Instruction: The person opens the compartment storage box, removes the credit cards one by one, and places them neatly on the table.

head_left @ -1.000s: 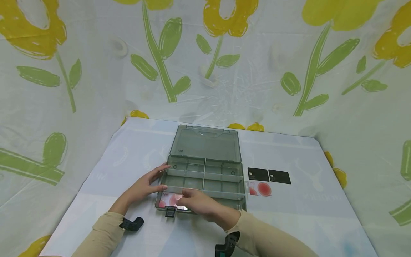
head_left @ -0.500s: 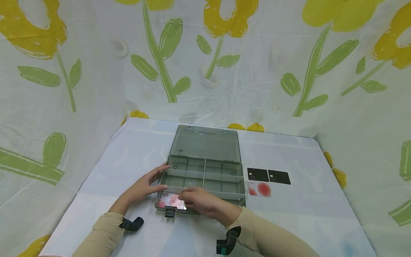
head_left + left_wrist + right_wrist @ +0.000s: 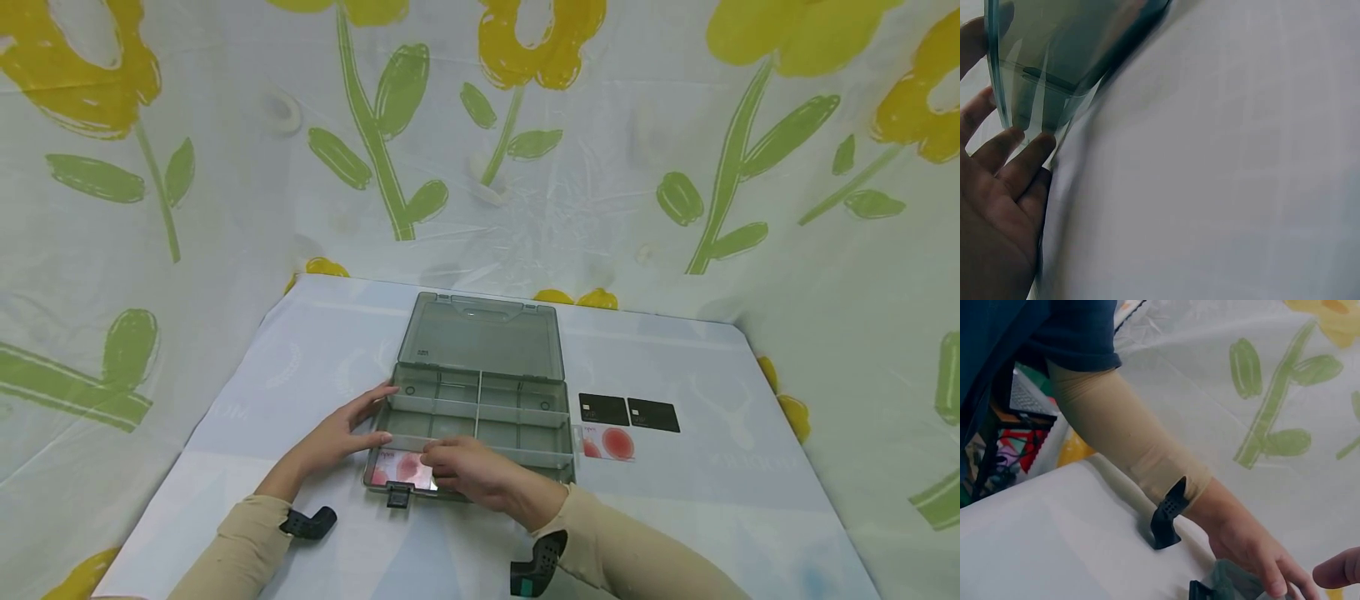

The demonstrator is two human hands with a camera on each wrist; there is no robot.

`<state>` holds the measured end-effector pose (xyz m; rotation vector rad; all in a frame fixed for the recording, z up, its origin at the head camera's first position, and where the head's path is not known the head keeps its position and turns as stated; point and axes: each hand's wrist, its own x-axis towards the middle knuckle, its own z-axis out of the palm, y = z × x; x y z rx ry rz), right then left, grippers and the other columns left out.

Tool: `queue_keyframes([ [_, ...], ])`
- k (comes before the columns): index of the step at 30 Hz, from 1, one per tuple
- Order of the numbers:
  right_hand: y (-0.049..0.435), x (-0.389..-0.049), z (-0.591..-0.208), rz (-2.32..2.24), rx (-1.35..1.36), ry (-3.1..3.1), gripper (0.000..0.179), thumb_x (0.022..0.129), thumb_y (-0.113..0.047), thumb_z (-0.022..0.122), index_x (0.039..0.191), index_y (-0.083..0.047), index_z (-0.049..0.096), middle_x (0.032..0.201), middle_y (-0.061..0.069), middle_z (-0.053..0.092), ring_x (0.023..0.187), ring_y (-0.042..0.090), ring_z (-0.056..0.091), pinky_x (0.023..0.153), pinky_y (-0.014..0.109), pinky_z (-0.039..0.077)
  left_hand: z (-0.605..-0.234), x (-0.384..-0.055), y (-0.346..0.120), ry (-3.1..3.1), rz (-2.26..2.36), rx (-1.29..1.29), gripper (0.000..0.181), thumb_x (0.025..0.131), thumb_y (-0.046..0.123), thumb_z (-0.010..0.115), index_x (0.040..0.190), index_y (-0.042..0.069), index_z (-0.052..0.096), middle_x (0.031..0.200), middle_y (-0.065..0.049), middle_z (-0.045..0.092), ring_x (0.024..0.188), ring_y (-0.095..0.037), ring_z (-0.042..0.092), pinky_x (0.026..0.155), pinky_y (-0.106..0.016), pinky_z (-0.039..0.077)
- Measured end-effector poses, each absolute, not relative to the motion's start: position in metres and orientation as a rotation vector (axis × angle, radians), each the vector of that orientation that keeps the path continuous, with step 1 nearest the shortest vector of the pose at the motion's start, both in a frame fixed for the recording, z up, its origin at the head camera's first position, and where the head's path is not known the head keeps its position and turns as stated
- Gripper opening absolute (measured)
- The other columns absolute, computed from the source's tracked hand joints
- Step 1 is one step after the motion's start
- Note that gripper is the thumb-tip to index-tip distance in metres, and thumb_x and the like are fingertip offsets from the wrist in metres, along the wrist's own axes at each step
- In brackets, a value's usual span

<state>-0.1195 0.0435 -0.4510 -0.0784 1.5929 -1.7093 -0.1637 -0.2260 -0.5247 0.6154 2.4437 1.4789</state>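
Note:
An open grey-green translucent plastic organizer box (image 3: 515,427) lies on the table, its lid (image 3: 483,337) folded back. In its front left compartment is a pink-and-white card (image 3: 395,467) with red circles. My right hand (image 3: 480,472) bends over the card's right end, fingers curled, and pinches that end; the fingertips are hidden behind the hand. My left hand (image 3: 347,431) steadies the box's left side, thumb and forefinger at the rim. In the left wrist view, the fingers (image 3: 1025,164) of that hand lie spread along the outer wall of the box (image 3: 1054,69).
Right of the box lie two black cards (image 3: 603,409) side by side and another pink card (image 3: 608,442) in front of them. A black latch (image 3: 398,496) sticks out at the box's front. A flower-printed curtain (image 3: 585,183) surrounds the white table (image 3: 675,517).
My right hand has shifted slightly and its fingers have curled more at the card's end, with the shine on the card changing. The left hand stays at the box's side.

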Motion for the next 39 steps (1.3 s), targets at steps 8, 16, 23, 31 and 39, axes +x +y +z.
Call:
queue_keyframes([
  [8,0.048,-0.117,-0.449,-1.719,-0.081,1.605,0.063,0.096,-0.012,0.056,0.146,0.020,0.034,0.154,0.030,0.038,0.142,0.043,0.040,0.119,0.057,0.031,-0.526,-0.164,-0.226,2.440,1.483,0.611,0.072,0.095,0.028,0.074,0.157,0.023,0.039,0.167,-0.015,0.021,0.147,-0.045,0.031,0.117,-0.064,0.028],
  [16,0.051,-0.111,-0.445,-1.657,-0.160,1.713,0.060,0.098,-0.016,0.058,0.147,0.013,0.040,0.148,0.025,0.048,0.136,0.036,0.049,0.115,0.054,0.039,-0.527,-0.165,-0.226,2.435,1.487,0.608,0.071,0.095,0.028,0.074,0.157,0.024,0.039,0.168,-0.016,0.021,0.148,-0.046,0.030,0.117,-0.064,0.028],
  [23,0.049,-0.105,-0.443,-1.559,-0.253,1.904,0.056,0.098,-0.017,0.063,0.147,0.007,0.047,0.147,0.020,0.052,0.133,0.033,0.052,0.108,0.053,0.046,-0.528,-0.165,-0.226,2.439,1.485,0.612,0.071,0.095,0.029,0.074,0.156,0.025,0.039,0.167,-0.015,0.022,0.147,-0.046,0.030,0.117,-0.065,0.028],
  [31,0.046,-0.102,-0.444,-1.598,-0.290,1.946,0.053,0.100,-0.014,0.063,0.146,0.005,0.047,0.146,0.020,0.052,0.130,0.034,0.056,0.104,0.050,0.051,-0.527,-0.164,-0.227,2.435,1.496,0.605,0.071,0.094,0.028,0.075,0.156,0.025,0.040,0.168,-0.014,0.022,0.147,-0.046,0.031,0.116,-0.065,0.029],
  [39,0.042,-0.102,-0.454,-1.634,-0.438,2.052,0.051,0.100,-0.013,0.060,0.146,0.004,0.047,0.146,0.019,0.051,0.126,0.036,0.059,0.095,0.039,0.057,-0.527,-0.164,-0.226,2.424,1.503,0.607,0.071,0.095,0.028,0.074,0.157,0.024,0.039,0.168,-0.014,0.021,0.147,-0.047,0.030,0.116,-0.066,0.029],
])
